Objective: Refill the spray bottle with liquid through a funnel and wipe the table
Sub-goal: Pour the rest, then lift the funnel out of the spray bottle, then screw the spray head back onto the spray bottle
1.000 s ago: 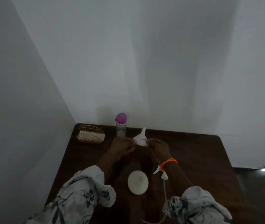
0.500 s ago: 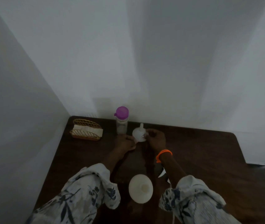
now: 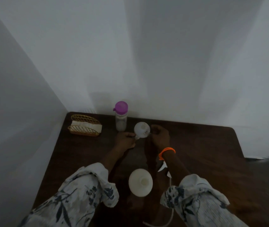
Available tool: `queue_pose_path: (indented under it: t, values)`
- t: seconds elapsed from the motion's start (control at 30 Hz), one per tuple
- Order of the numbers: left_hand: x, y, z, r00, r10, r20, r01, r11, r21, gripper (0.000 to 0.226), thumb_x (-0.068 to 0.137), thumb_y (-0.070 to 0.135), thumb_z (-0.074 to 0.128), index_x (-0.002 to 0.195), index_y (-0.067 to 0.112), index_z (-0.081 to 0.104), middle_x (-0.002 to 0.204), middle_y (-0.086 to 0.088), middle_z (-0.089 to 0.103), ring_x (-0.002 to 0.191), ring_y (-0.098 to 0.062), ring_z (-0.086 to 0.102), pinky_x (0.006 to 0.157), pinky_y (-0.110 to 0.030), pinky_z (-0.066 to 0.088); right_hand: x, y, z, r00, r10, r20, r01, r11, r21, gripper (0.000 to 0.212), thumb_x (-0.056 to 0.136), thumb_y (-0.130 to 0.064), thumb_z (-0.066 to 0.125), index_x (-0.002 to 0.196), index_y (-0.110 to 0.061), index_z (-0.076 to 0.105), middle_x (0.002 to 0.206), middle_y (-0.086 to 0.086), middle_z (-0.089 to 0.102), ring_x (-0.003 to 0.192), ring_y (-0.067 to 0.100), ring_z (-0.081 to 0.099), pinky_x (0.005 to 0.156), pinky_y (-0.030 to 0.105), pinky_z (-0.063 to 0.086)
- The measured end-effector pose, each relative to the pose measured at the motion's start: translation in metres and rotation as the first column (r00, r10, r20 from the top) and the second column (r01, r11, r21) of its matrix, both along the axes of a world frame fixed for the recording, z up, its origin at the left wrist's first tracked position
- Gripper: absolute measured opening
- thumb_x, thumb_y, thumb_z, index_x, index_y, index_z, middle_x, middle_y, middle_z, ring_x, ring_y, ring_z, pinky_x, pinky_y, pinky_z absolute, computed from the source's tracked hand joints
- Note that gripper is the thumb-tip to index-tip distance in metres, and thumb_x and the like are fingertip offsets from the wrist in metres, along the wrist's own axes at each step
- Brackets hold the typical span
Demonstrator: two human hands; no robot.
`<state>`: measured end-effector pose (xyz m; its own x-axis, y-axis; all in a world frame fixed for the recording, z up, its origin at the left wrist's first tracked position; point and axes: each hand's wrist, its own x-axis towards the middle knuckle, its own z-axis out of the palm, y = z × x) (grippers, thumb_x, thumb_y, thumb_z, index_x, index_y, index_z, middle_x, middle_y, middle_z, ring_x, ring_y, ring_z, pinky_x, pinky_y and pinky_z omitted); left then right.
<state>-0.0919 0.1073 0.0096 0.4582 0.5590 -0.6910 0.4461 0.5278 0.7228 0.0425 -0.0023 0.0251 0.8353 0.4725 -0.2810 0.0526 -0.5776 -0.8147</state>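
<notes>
White plastic funnel [image 3: 141, 129], round-mouthed, pinched in both grips: left hand [image 3: 125, 139], right hand [image 3: 160, 136].

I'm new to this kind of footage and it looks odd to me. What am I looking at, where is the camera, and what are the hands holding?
There is no machine here: a person wears a wide-angle camera on the head, so you look forward and down along both arms at a dark table set in a white corner. The left hand and right hand together hold a small white funnel; its wide mouth faces the camera and its spout points toward the left hand. Nearer the person stands a white spray bottle, open at the top. Its spray head lies beside it, partly hidden by the right arm. At the back stand a purple-capped bottle and a gold wire holder with white paper in it.
</notes>
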Motion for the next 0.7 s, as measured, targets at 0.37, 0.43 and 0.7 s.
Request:
queue_pose_path:
  t: [0.37, 0.43, 0.7]
  values:
    - [-0.101, -0.051, 0.046, 0.941, -0.316, 0.12, 0.306, 0.947, 0.099, 0.055, 0.088, -0.003, 0.067, 0.131, 0.032, 0.062, 0.129, 0.002, 0.066, 0.119, -0.015, 0.063, 0.088, -0.029, 0.058, 0.0, -0.126, 0.015, 0.995, -0.033, 0.092, 0.064, 0.932, -0.356, 0.011, 0.085, -0.015, 0.073, 0.078, -0.007, 0.074, 0.075, 0.007, 0.069, 0.077, 0.024, 0.068, 0.057, 0.026, 0.044]
    - [-0.119, -0.065, 0.043, 0.883, -0.456, 0.112, 0.446, 0.889, 0.106, 0.086, 0.08, -0.002, 0.074, 0.147, 0.044, 0.045, 0.145, 0.012, 0.048, 0.132, -0.011, 0.049, 0.09, -0.028, 0.056, -0.007, -0.145, 0.019, 0.992, -0.11, 0.062, 0.125, 0.925, -0.358, 0.012, 0.085, -0.017, 0.074, 0.079, -0.006, 0.074, 0.076, 0.007, 0.07, 0.08, 0.025, 0.068, 0.063, 0.029, 0.049]
    - [-0.116, -0.108, 0.012, 0.825, -0.563, -0.053, 0.532, 0.74, 0.413, 0.123, 0.06, 0.014, 0.093, 0.16, 0.029, 0.023, 0.162, 0.004, 0.022, 0.146, -0.013, 0.028, 0.118, -0.035, 0.033, -0.012, -0.141, -0.015, 0.968, -0.175, -0.179, 0.085, 0.902, -0.424, 0.038, 0.074, -0.039, 0.086, 0.084, -0.005, 0.072, 0.076, 0.012, 0.072, 0.067, 0.023, 0.07, 0.057, 0.036, 0.06]
